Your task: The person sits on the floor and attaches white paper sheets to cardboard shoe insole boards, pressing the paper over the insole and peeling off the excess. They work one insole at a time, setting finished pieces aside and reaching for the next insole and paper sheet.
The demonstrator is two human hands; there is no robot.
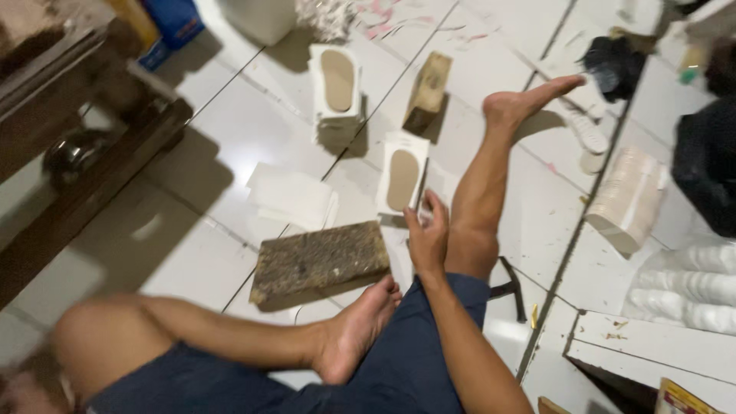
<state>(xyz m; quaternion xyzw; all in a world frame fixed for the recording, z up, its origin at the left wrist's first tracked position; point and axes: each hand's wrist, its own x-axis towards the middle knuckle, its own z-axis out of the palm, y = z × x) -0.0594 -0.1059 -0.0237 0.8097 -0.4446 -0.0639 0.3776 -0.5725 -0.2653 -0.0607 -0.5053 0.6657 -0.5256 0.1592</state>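
Note:
My right hand point(426, 236) reaches forward between my legs, its fingers closed on a thin dark blade-like tool point(420, 192) that stands along the right edge of a white foam sheet with an insole-shaped cutout point(402, 173). A rough dark slab point(318, 261) lies flat on the tiled floor just left of the hand. My left foot point(354, 333) rests against the slab's near edge, and my right leg point(479, 192) stretches out beside the hand. No left hand shows.
A stack of white cutout sheets point(337, 80), a wooden block point(428, 92) and plain white sheets point(291, 195) lie farther out. A hammer point(512, 287) lies by my right knee. Tan insole stack point(629, 201), white bags point(690, 287), dark wooden furniture point(84, 169) at left.

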